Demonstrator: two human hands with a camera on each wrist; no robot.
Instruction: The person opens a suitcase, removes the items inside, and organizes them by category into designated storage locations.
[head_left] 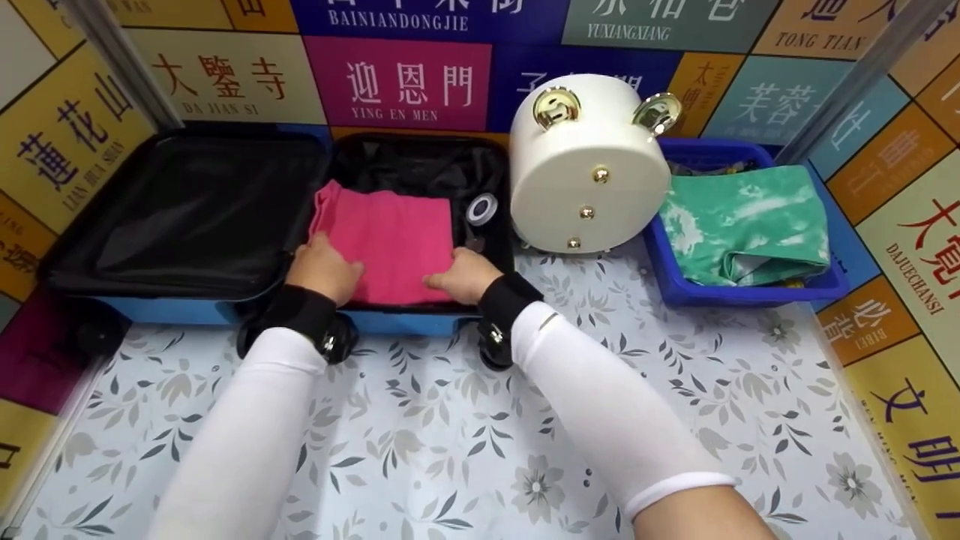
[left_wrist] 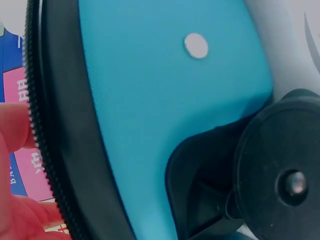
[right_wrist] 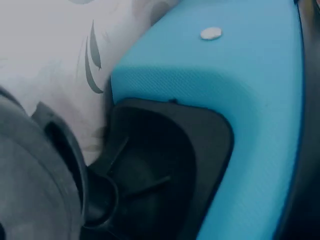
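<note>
A folded pink cloth (head_left: 397, 240) lies in the right half of an open blue suitcase (head_left: 409, 324) with a black lining. My left hand (head_left: 324, 270) holds the cloth at its left edge, with the thumb on top. At the opposite edge my right hand (head_left: 466, 277) grips it, the thumb also on top and the other fingers partly hidden. In the left wrist view, fingers of the left hand (left_wrist: 20, 215) show past the zipped rim. A suitcase wheel (right_wrist: 35, 175) and blue shell fill most of the right wrist view.
The suitcase's other half (head_left: 180, 217) lies flat on the left. A small round white-rimmed thing (head_left: 481, 209) is right of the cloth. Beside the suitcase stands a round cream case (head_left: 585, 187) with gold ears. Further right, a blue basket (head_left: 757, 295) holds a green-and-white cloth (head_left: 750, 217).
</note>
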